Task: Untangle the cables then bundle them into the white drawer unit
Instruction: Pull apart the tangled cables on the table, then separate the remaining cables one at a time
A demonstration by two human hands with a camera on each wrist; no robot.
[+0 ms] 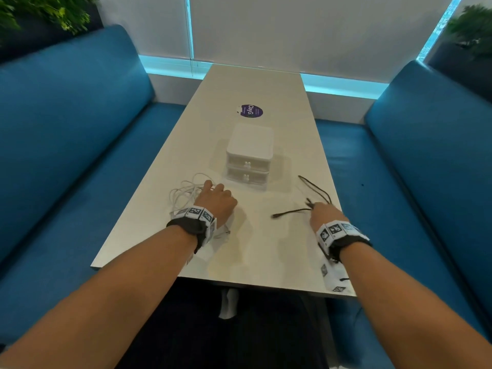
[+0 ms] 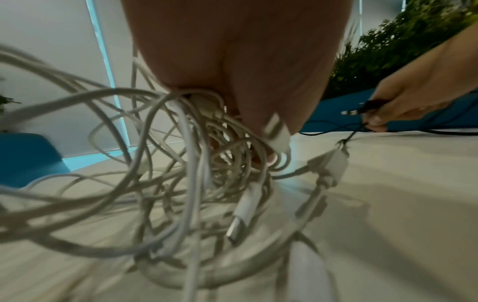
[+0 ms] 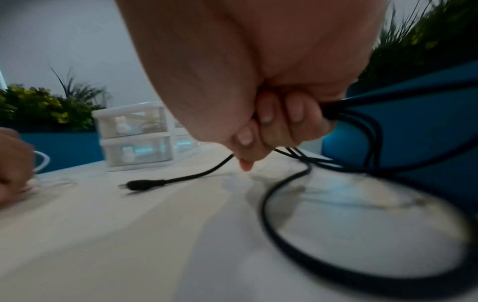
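A tangle of white cables (image 1: 183, 194) (image 2: 181, 173) lies on the table's left side, and my left hand (image 1: 217, 201) (image 2: 248, 85) grips a bunch of its loops. A black cable (image 1: 315, 189) (image 3: 289, 196) lies on the right; my right hand (image 1: 323, 213) (image 3: 271, 122) holds it with curled fingers, one plug end (image 1: 275, 216) (image 3: 145, 185) trailing left on the table. The white drawer unit (image 1: 249, 155) (image 3: 134, 134), two drawers both closed, stands mid-table just beyond the hands.
The long pale table (image 1: 253, 86) runs away from me between two blue benches (image 1: 74, 145) (image 1: 426, 155). A round purple sticker (image 1: 251, 111) lies behind the drawer unit. Plants (image 1: 53, 12) stand behind the benches.
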